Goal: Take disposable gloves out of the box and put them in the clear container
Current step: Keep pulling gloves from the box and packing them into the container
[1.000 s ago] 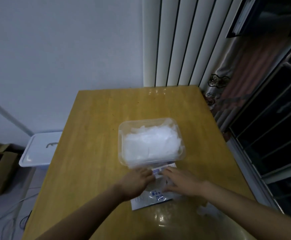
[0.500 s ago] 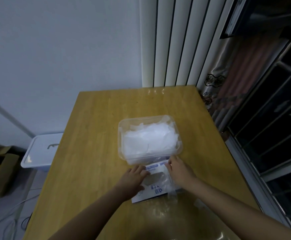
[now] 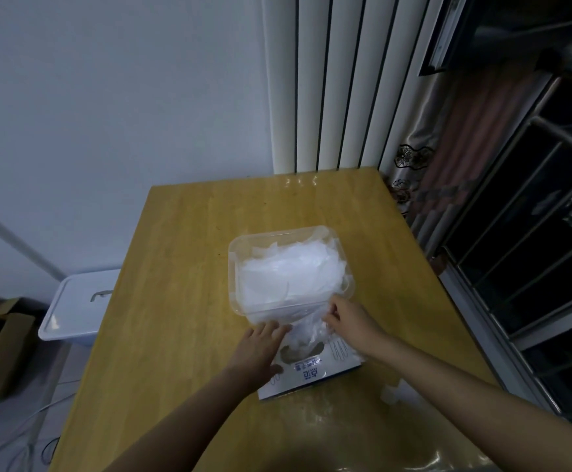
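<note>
Gloves (image 3: pixel 291 277) heap the clear container (image 3: pixel 235 253) on the table (image 3: pixel 175 267). Just nearer, the left hand (image 3: pixel 260 347) lies flat, fingers straight, on the glove box (image 3: pixel 315 373). A film glove (image 3: pixel 306 332) trails from its slot, pinched by the right hand (image 3: pixel 347 320). If that pressing slackens, the box may lift. Extra gloves could also drag out, or the heap spill.

You work in dim, bluish light, and the whole picture is soft. Small glints sit at the far edge of your bench (image 3: pixel 182 267), with a broad sheen at its near end. The gloves (image 3: pixel 288 274) wash out to a pale blur. The wide lens bows the wall panels (image 3: pixel 329 80), and the cardboard (image 3: pixel 2 352) at left smears.
</note>
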`<state>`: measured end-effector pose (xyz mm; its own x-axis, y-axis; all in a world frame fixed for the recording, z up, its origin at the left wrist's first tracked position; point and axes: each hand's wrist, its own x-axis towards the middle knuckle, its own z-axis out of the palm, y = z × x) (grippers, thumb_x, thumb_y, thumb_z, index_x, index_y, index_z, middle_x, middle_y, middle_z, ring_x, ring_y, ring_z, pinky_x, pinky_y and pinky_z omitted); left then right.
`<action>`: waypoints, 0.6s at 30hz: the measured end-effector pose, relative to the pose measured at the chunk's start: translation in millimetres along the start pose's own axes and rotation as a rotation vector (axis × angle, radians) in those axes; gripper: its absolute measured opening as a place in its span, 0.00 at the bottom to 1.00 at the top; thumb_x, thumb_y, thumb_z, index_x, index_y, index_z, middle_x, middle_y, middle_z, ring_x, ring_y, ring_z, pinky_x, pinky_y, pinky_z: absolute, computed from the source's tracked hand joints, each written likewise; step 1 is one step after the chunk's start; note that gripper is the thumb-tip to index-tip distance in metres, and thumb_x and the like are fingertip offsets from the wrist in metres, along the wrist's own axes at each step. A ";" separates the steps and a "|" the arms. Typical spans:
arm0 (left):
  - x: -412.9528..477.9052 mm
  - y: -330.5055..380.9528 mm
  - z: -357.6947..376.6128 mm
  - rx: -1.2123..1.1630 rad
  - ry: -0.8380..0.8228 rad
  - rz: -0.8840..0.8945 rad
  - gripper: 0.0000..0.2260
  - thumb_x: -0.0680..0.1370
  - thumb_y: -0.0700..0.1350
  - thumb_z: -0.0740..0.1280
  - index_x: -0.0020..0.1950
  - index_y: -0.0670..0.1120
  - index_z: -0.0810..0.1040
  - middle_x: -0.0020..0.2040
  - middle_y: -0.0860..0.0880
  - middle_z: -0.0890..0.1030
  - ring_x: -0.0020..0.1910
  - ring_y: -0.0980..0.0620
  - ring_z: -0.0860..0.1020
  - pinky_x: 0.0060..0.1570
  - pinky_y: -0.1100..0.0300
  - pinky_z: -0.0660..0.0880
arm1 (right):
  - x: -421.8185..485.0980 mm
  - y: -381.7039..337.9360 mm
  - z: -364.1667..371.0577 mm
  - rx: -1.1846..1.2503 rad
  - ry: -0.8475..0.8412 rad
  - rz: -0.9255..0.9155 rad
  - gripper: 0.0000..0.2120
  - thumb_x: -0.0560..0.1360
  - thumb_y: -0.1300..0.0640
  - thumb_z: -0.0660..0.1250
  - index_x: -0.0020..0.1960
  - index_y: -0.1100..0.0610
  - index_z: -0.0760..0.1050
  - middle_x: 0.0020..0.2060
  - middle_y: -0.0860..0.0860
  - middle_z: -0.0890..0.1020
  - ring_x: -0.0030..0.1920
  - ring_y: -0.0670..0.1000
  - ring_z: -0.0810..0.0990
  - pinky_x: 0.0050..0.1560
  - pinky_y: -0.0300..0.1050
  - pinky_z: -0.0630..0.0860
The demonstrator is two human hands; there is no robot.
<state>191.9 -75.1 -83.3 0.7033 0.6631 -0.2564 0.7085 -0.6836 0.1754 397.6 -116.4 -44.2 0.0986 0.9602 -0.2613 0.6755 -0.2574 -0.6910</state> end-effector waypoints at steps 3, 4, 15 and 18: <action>-0.5 0.9 -4.0 0.018 -0.059 0.011 0.27 0.78 0.50 0.65 0.74 0.51 0.60 0.73 0.50 0.62 0.70 0.50 0.63 0.68 0.57 0.61 | 0.0 -7.3 -23.3 0.034 0.040 -0.042 0.10 0.79 0.61 0.60 0.41 0.51 0.67 0.36 0.48 0.76 0.40 0.50 0.79 0.43 0.47 0.77; -0.4 1.0 -5.8 0.016 -0.080 0.012 0.25 0.78 0.50 0.65 0.74 0.51 0.62 0.72 0.50 0.63 0.69 0.50 0.64 0.67 0.57 0.62 | 0.9 -10.6 -30.3 0.048 0.053 -0.058 0.08 0.80 0.62 0.60 0.43 0.52 0.68 0.38 0.47 0.76 0.41 0.48 0.78 0.44 0.46 0.76; 22.1 10.2 -115.7 -0.346 0.311 0.066 0.13 0.76 0.44 0.68 0.59 0.48 0.73 0.57 0.51 0.73 0.52 0.54 0.74 0.52 0.61 0.72 | 19.0 -54.2 -76.1 -0.210 0.090 -0.283 0.15 0.77 0.71 0.58 0.53 0.56 0.78 0.50 0.50 0.80 0.50 0.45 0.78 0.54 0.39 0.77; 32.8 10.9 -146.2 -0.444 0.369 0.142 0.27 0.71 0.41 0.73 0.68 0.46 0.68 0.62 0.54 0.69 0.52 0.59 0.69 0.52 0.68 0.66 | 20.9 -67.2 -75.6 -0.283 0.061 -0.362 0.13 0.78 0.68 0.59 0.53 0.55 0.79 0.49 0.50 0.81 0.49 0.45 0.78 0.50 0.35 0.73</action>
<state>231.3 -16.2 49.1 0.7107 0.6909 0.1321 0.5068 -0.6332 0.5850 409.5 -70.9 47.7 -0.1434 0.9896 0.0085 0.8463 0.1271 -0.5174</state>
